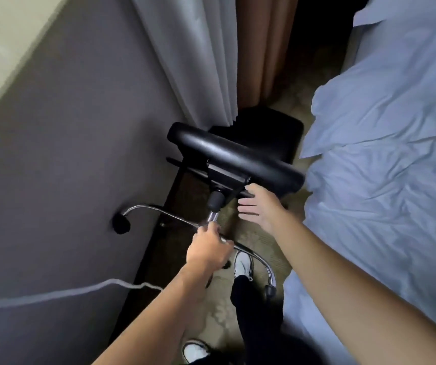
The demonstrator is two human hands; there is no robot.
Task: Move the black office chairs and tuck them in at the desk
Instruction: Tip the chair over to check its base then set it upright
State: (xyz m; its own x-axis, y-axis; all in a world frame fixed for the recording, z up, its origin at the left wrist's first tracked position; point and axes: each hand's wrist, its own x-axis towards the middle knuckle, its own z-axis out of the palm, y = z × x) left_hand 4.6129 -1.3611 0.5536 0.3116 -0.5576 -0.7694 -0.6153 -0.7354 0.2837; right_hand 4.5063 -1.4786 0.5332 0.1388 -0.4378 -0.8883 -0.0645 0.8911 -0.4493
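Forearms: both bare, reaching from the bottom edge toward the black office chair (238,156).
Left hand (209,250): clenched round a chrome leg of the chair base (174,218), just below the centre column.
Right hand (260,206): released, fingers spread, palm turned toward the chair's underside, just beside the seat mechanism; contact cannot be confirmed.
Black office chair: tipped on its side, seat underside and chrome base facing the camera, lying between the grey wall (66,167) and the bed (385,159).
Castors: one black castor (121,224) at the end of a leg, against the wall to the chair's left; another (270,291) nearer the camera, beside the bed edge.
Second black seat (272,133): directly behind the tipped chair, partly under the curtains; whether it is a second chair cannot be told.
Obstructions: bed with rumpled white sheets close on the chair's right; wall close on its left; dark skirting along the wall base; narrow carpeted passage.
Curtains: white curtain (198,61) and tan curtain (261,48) hang beyond the chair.
Cable: white cord (80,289) runs across the wall, nearer the camera than the chair.
Feet: white shoe (243,263) and dark trouser leg below the chair base; a second shoe (195,351) at the bottom edge.
Hidden: chair backrest and remaining legs not visible; area beyond the curtains too dark to read.
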